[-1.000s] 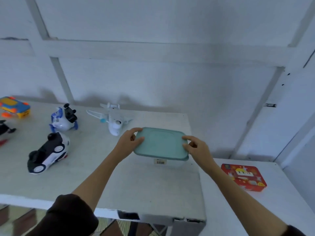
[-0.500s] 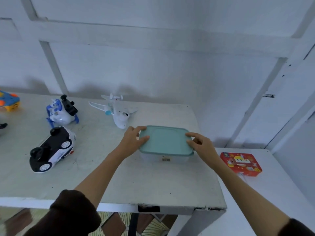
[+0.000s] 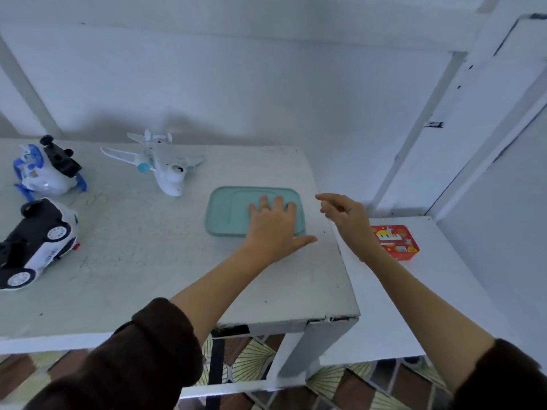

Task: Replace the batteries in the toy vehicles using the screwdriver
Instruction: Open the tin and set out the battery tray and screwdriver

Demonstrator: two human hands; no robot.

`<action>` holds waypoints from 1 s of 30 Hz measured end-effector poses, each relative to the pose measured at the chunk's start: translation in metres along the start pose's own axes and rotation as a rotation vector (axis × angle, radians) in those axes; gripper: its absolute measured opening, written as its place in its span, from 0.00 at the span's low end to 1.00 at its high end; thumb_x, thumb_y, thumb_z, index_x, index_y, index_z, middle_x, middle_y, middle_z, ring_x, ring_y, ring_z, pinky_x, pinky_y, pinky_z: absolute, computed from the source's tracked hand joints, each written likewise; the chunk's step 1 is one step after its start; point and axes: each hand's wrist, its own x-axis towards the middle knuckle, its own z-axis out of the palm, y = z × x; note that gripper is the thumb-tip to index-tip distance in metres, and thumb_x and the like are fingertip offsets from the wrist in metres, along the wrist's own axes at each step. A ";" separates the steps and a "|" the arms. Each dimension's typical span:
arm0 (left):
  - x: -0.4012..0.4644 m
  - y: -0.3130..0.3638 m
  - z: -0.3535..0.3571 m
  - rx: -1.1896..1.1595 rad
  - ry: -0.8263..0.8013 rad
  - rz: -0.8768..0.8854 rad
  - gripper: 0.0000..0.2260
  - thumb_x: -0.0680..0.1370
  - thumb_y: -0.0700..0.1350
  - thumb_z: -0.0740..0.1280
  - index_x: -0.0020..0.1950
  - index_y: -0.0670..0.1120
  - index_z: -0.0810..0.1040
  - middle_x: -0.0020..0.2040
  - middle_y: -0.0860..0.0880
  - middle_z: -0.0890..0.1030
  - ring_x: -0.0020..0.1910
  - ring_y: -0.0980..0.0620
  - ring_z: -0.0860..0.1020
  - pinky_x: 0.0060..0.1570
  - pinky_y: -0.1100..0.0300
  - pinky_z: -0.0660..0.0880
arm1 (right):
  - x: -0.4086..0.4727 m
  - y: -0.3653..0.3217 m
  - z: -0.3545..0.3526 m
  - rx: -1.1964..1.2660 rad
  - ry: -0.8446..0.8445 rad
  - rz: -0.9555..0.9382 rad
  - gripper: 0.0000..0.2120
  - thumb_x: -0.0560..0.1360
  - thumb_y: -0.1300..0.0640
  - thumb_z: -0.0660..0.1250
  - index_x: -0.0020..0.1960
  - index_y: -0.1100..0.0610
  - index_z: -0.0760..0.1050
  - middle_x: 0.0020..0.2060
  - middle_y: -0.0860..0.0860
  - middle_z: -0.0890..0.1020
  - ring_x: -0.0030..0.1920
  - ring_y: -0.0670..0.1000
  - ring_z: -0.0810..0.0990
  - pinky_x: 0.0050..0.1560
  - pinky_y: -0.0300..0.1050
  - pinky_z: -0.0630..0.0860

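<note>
Right hand (image 3: 344, 216) has let go; left hand (image 3: 273, 229) now lies flat on the container lid (image 3: 228, 211).

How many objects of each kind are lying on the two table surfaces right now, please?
Toy vehicles: 3 (black-and-white car, blue-and-white vehicle, white plane)
Lidded containers: 1 (teal-lidded box, left hand resting on it)
Red tins: 1 (red tin)
Total: 5

Near the right edge of the white table (image 3: 148, 276), a teal-lidded plastic container (image 3: 228, 211). On the lower side table (image 3: 384, 306), by its far edge, a red printed tin (image 3: 396, 241). Underneath, patterned floor tiles (image 3: 254, 356).
</note>
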 end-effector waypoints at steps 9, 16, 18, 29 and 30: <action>0.000 -0.004 0.013 -0.200 0.386 0.097 0.25 0.73 0.60 0.58 0.38 0.38 0.80 0.31 0.42 0.81 0.27 0.41 0.79 0.23 0.60 0.72 | -0.014 0.013 0.001 0.027 0.033 -0.017 0.09 0.75 0.61 0.66 0.54 0.56 0.78 0.42 0.50 0.81 0.43 0.49 0.78 0.46 0.32 0.75; 0.002 -0.004 -0.011 -0.627 0.418 -0.087 0.20 0.80 0.55 0.59 0.63 0.41 0.71 0.34 0.45 0.76 0.36 0.40 0.78 0.40 0.52 0.71 | -0.016 0.005 0.026 0.279 -0.091 0.215 0.14 0.74 0.55 0.68 0.57 0.58 0.74 0.40 0.53 0.79 0.38 0.51 0.80 0.41 0.43 0.78; -0.002 -0.004 -0.012 -0.649 0.436 -0.059 0.19 0.80 0.52 0.61 0.64 0.40 0.71 0.37 0.43 0.79 0.37 0.39 0.78 0.41 0.52 0.71 | -0.013 0.002 0.032 0.314 -0.090 0.239 0.15 0.74 0.54 0.68 0.58 0.58 0.73 0.38 0.53 0.78 0.36 0.50 0.79 0.39 0.42 0.77; -0.003 -0.024 -0.025 -0.941 0.691 0.006 0.16 0.78 0.51 0.64 0.60 0.43 0.79 0.28 0.48 0.74 0.26 0.57 0.69 0.29 0.73 0.64 | -0.010 -0.008 0.041 0.306 -0.058 0.202 0.10 0.76 0.65 0.62 0.55 0.57 0.78 0.26 0.51 0.69 0.25 0.47 0.67 0.27 0.37 0.67; -0.002 -0.029 -0.030 -1.001 0.758 -0.033 0.15 0.78 0.50 0.64 0.57 0.43 0.80 0.28 0.50 0.75 0.26 0.58 0.69 0.29 0.74 0.64 | -0.010 -0.009 0.042 0.310 -0.044 0.205 0.10 0.76 0.65 0.62 0.54 0.58 0.78 0.26 0.50 0.69 0.26 0.47 0.66 0.27 0.37 0.66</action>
